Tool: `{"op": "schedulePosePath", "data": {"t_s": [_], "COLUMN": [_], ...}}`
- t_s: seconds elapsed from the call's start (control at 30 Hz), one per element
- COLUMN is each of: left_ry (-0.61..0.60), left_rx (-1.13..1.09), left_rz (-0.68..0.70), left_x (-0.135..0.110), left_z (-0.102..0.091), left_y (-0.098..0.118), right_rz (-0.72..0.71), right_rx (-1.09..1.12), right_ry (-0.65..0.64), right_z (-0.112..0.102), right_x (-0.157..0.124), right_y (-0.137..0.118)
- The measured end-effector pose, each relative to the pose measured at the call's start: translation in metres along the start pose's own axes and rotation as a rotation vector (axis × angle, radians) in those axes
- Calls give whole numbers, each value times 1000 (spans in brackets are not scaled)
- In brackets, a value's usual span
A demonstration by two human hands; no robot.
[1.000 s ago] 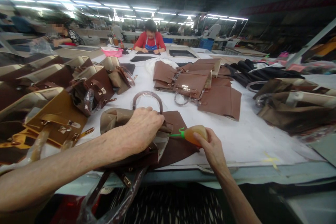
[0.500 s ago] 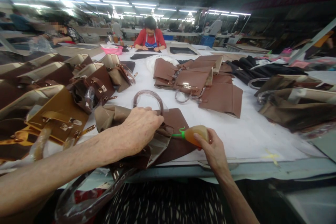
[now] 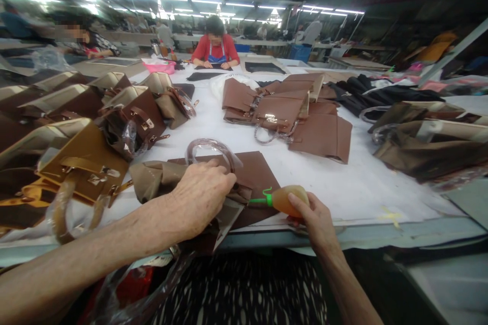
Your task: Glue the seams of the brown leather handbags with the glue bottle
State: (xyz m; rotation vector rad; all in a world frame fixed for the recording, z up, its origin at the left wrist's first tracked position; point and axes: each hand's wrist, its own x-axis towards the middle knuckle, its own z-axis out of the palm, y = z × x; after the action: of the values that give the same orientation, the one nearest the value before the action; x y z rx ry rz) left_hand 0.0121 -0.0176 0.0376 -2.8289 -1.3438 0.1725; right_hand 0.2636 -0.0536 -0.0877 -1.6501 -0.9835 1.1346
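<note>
If our right hand (image 3: 320, 217), gripping the amber squeeze bottle (image 3: 288, 200), presses too hard, it could blot the brown bag (image 3: 254, 173) at the front edge of the table (image 3: 366, 190). Our left hand (image 3: 204, 194) seems curled around that bag, fingertips hidden. The bag lies slack, its taupe side (image 3: 155, 181) rumpled.

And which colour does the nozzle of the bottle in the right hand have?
The nozzle is bright green, seen best in the head view.

At lower centre, bag (image 3: 156, 177) across table (image 3: 366, 195) edge, left of bottle (image 3: 292, 199); behind, pile (image 3: 282, 111); at left, bags (image 3: 84, 155); at right, stack (image 3: 425, 150).
</note>
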Motion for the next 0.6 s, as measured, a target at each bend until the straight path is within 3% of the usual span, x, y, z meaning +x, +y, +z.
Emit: {"op": "schedulePosePath", "data": {"t_s": [0.6], "left_ry": [-40], "left_rx": [-56], "left_rz": [-17], "left_x": [-10], "left_z": [11], "left_y": [12], "right_rz": [21], "right_rx": [19], "right_ry": [-57], "right_z": [-1], "right_x": [-28], "right_y": [-6]}}
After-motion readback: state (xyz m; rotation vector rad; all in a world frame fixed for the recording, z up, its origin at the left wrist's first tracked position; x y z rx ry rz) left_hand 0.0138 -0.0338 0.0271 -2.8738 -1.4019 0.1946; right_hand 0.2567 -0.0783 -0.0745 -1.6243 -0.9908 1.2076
